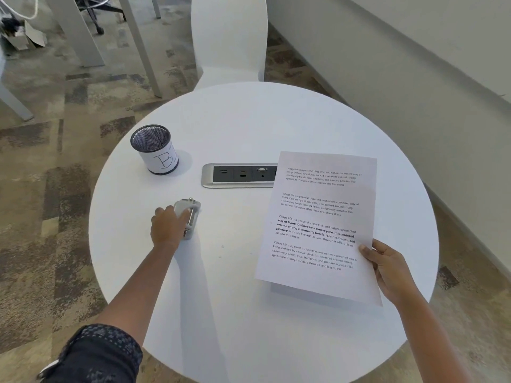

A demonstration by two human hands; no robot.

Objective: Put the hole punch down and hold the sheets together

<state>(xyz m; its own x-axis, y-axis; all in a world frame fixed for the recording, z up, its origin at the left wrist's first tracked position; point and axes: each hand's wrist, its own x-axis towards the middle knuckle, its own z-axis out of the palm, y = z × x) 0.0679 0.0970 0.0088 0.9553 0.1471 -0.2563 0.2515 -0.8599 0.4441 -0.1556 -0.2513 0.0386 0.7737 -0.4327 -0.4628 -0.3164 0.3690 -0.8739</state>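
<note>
While my left hand (166, 225) curls its grip around the grey stapler (188, 218) lying on the round white bench (235, 128), my right hand (387, 268) pinches the printed sheet's (318, 225) lower right edge, holding it tilted above the bench, overlapping the power outlet strip (239, 175).

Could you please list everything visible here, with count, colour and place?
table: one, white, round, centre
printed sheet: one, white with black text, held above the table's right side
stapler: one, grey, on the table left of centre
mesh cup: one, black with a white label, far left of the table
socket panel: one, silver and black, set into the table's middle
chair: one, white, behind the table
left hand: one, grips the stapler
right hand: one, pinches the sheet's right edge
</note>
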